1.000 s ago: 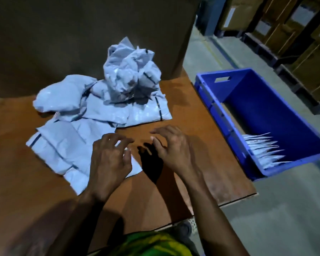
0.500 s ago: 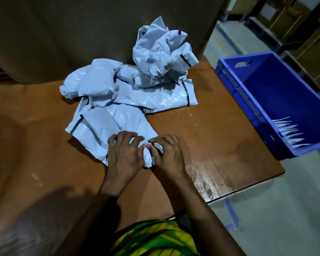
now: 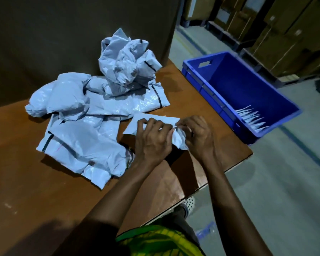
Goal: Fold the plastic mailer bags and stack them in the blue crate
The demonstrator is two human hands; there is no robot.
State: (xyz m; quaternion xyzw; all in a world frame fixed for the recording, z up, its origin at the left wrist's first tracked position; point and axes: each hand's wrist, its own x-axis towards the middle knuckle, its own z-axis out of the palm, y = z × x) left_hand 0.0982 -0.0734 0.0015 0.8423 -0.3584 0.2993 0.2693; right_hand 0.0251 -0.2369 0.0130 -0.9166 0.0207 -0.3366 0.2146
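Both my hands are over the right part of the brown table (image 3: 44,191), near its edge. Between them I hold one grey mailer bag (image 3: 132,126). My left hand (image 3: 151,139) has the fingers curled over the bag and grips it from above. My right hand (image 3: 198,135) pinches the bag's edge with thumb and fingertips, just beside the left hand's knuckles. The flat part of the bag sticks out behind and to the left of my left hand, and a crumpled part shows in the gap between the two hands. I cannot tell if the bag touches the table under my hands.

The pile of unfolded mailer bags (image 3: 100,108) lies on the table to the left of my hands and behind them, with its nearest bag just beside my left wrist. The blue crate (image 3: 248,84) stands on the floor to the right of the table, near my right hand. In its near end is a row of folded bags (image 3: 251,119).
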